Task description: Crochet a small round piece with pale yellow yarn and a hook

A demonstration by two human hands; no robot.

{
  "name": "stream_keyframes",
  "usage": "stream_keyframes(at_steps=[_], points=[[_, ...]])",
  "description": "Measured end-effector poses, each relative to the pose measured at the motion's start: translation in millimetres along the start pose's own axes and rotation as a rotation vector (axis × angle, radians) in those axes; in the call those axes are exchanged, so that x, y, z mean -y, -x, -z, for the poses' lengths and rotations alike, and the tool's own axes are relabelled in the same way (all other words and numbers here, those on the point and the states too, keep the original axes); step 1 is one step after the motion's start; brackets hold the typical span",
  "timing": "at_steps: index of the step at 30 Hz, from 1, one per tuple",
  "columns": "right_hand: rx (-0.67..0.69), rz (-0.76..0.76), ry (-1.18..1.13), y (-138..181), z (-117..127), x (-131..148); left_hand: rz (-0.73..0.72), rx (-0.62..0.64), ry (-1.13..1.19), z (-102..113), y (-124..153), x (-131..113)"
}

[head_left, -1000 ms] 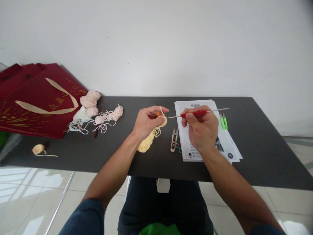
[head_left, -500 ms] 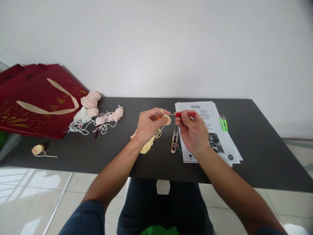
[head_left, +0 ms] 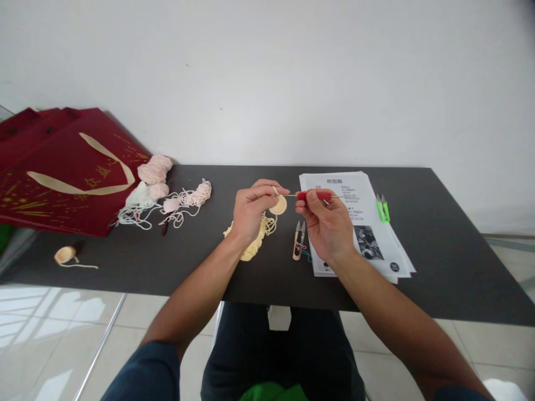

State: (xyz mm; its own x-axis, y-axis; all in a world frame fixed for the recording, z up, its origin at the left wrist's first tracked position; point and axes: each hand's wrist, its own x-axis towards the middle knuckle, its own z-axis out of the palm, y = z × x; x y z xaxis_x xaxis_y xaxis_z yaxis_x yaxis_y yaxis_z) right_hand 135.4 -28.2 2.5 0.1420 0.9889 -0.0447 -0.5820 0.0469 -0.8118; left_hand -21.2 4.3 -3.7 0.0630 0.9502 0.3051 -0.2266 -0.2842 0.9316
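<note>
Red and slim, the red-handled metal crochet hook (head_left: pixel 326 195) is in the grip of the right hand (head_left: pixel 328 225), with thumb and fingers closed around its handle. The left hand (head_left: pixel 251 214) has a narrow grip: it pinches the pale yellow round crocheted piece (head_left: pixel 278 205) at its upper left edge, and the hook's thin shaft reaches to this same edge. A strand of yarn lies over the left fingers. Whether the hook's tip is inside a stitch, I cannot tell.

What has just changed is the piece: its round face is now turned more to the camera, while half a second ago it was seen more narrowly. I judge that the work is in the middle of a stitch, with hook and piece near each other. Compared with the earliest picture, the right hand has come left, so less shaft is bare between the hands; the orange bit by the left fingers cannot be seen now.

Below the left hand, on the dark grey tabletop (head_left: pixel 434 250), lies the pale yellow yarn skein (head_left: pixel 252 246). To its right are the beige-handled thread snips (head_left: pixel 296 250), then the white printed paper sheets (head_left: pixel 388 250), partly behind the right hand, with the bright green thread snips (head_left: pixel 383 213) at their right edge.
</note>
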Motion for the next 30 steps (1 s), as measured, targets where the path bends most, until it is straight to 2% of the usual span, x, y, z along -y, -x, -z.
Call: stream_keyframes(at_steps=[5, 9, 16, 20, 24, 28, 30], points=[[0.000, 0.003, -0.003, -1.0, 1.3, -1.2, 0.034, 0.001, -0.046, -0.1, -0.3, 0.8], [-0.002, -0.004, -0.032, -1.7, 0.9, -0.9, 0.053, 0.014, 0.029, -2.8, -0.6, 2.1], [0.000, 0.006, -0.076, 1.4, -1.4, -7.8, 0.234, -0.058, 0.193, -12.1, 3.2, 5.4], [0.005, 0.047, -0.071, 2.8, -2.5, -12.3, 0.272, -0.112, 0.248, -17.2, 5.8, 5.6], [-0.014, 0.183, 0.055, 4.3, -2.0, -13.1, 0.238, -0.172, 0.260, -18.5, 6.0, 5.7], [-0.034, 0.421, 0.366, 11.4, 1.3, -14.3, 0.230, -0.184, 0.281, -18.9, 4.8, 6.4], [0.000, 0.564, 0.526, 14.8, 4.5, -15.8, 0.259, -0.182, 0.341, -19.4, 4.2, 6.2]])
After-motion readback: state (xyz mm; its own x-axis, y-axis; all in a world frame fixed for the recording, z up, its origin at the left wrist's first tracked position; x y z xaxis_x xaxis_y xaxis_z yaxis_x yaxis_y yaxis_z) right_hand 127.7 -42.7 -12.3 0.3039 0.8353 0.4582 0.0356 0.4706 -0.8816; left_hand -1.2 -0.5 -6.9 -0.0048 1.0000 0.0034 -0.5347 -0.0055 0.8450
